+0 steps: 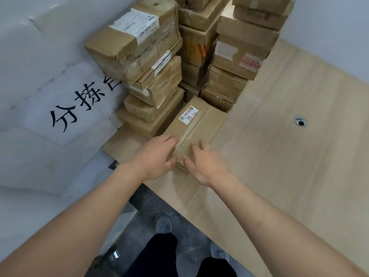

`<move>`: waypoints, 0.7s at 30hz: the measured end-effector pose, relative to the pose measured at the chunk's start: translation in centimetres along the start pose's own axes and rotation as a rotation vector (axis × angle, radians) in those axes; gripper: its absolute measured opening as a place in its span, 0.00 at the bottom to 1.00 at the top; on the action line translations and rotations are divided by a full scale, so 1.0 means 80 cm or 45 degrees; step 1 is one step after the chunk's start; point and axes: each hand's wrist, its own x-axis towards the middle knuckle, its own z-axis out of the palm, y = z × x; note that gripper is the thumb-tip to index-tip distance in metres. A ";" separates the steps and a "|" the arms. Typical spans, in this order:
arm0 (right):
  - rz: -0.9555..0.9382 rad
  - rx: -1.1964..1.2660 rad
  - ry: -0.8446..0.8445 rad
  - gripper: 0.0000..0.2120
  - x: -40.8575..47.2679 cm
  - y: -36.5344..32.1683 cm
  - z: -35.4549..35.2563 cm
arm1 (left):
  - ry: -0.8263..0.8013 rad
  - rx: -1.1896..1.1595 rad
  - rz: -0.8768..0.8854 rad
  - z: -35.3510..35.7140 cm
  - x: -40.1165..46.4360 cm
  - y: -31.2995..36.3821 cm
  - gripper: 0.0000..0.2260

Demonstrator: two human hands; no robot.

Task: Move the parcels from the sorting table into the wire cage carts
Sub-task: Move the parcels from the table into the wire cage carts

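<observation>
- Brown cardboard, taped and flat: the long parcel with a white label (192, 126) lies near the edge of the pale wooden sorting table (289, 136), at the foot of the stacks.
- It looks stiff and fairly light — a judgement only. Its tape may be slick, so the two long sides near the close end seem the best hold.
- The left hand (155, 156) has its fingers curled over the near left corner; the right hand (203, 162) rests spread and loose on top, gripping nothing.
- Tall piles of brown cardboard boxes (143, 56) stand just behind — no cart is in view.
</observation>
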 end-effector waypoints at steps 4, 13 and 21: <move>0.093 0.051 0.054 0.30 0.028 -0.009 0.037 | -0.011 -0.020 0.038 0.030 0.034 -0.042 0.19; 0.294 0.313 0.315 0.23 0.009 0.004 0.067 | -0.009 -0.193 0.012 0.057 0.050 -0.046 0.27; 0.311 0.898 0.165 0.37 0.002 0.020 0.091 | -0.170 -0.513 -0.069 0.079 0.051 -0.039 0.32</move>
